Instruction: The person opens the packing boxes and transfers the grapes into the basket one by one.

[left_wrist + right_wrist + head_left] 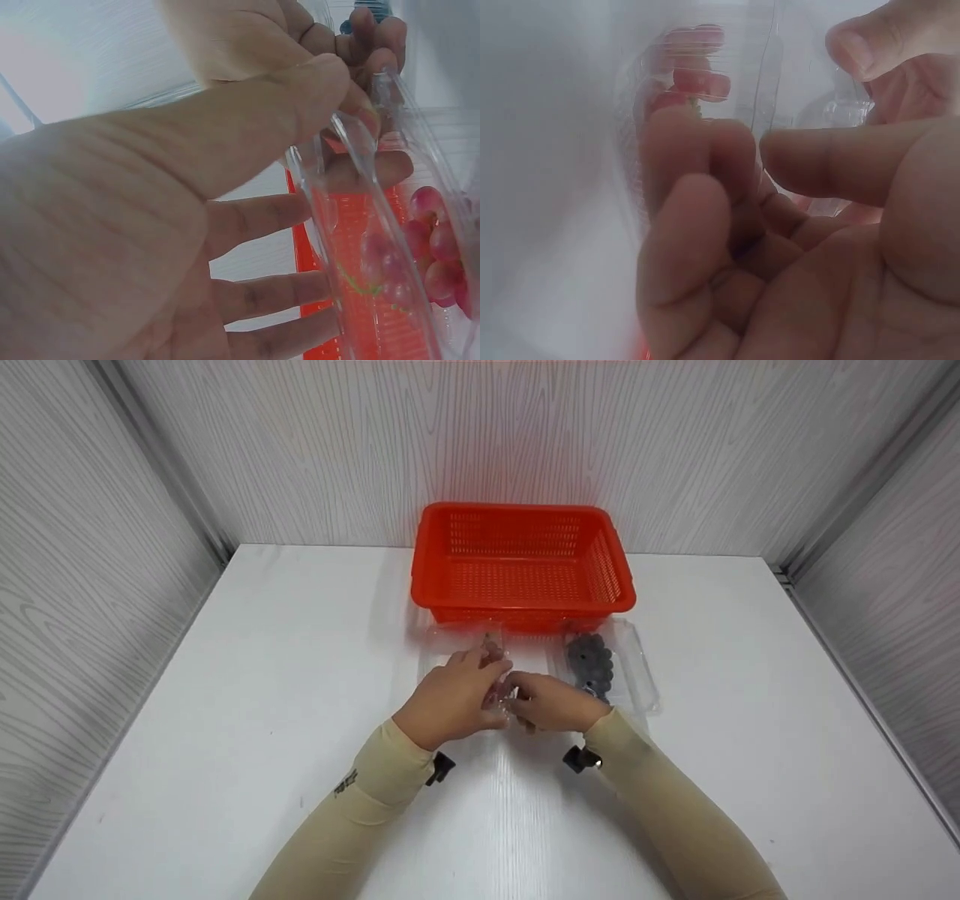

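Note:
A clear plastic box (pixel 431 161) with red grapes (pixel 442 251) inside is between the two hands. Its two rims stand apart at the near end in the left wrist view. My left hand (pixel 454 697) lies along the left side, fingers nearly straight against the plastic, thumb stretched toward the other hand. From the right, my right hand (pixel 555 703) pinches the edge of this box between thumb and curled index finger. Its other fingers are bent in. In the head view, both hands cover much of the box.
Behind the hands stands a red perforated basket (pixel 517 606). To the right lies a second clear plastic box (pixel 637 675) with dark grapes (pixel 590 660), close to the right hand. Panelled walls (pixel 315 450) bound the white table (pixel 300 675) at the back and sides.

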Demonstrator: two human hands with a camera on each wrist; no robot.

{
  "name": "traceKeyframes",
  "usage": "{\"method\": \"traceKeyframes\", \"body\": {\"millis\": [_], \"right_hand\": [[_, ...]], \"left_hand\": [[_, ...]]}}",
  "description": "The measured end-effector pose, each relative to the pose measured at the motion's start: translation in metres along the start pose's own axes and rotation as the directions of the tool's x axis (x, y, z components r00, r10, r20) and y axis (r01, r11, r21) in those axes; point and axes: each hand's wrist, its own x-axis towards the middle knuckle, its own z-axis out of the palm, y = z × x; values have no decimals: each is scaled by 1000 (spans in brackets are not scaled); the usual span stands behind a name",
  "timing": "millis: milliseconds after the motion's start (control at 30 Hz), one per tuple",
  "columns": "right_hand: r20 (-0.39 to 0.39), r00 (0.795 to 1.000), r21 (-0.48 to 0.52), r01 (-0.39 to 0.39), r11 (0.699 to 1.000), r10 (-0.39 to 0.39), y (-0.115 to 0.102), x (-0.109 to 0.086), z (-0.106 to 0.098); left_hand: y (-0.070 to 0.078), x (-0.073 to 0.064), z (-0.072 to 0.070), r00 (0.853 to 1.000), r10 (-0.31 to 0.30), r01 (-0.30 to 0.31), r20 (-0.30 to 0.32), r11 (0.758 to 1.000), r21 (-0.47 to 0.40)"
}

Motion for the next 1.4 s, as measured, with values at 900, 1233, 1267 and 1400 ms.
{"method": "traceKeyframes", "body": {"millis": [900,1233,1267,1400], "right_hand": [[9,1000,-20,12,1000,-11,-2,-2,-1],[9,999,-64,-34,997,35,0,0,-6],[11,999,-62,-37,997,38,1,1,-6],[14,999,-54,-28,998,29,3,1,-8]], "left_hand": [[11,2,1,997,39,-40,-70,999,-8],[5,-2,-7,993,42,-43,-111,999,-9],[5,-2,-7,991,51,-52,-124,999,-7],[4,-4,-10,983,75,-77,-167,997,-3]]}}
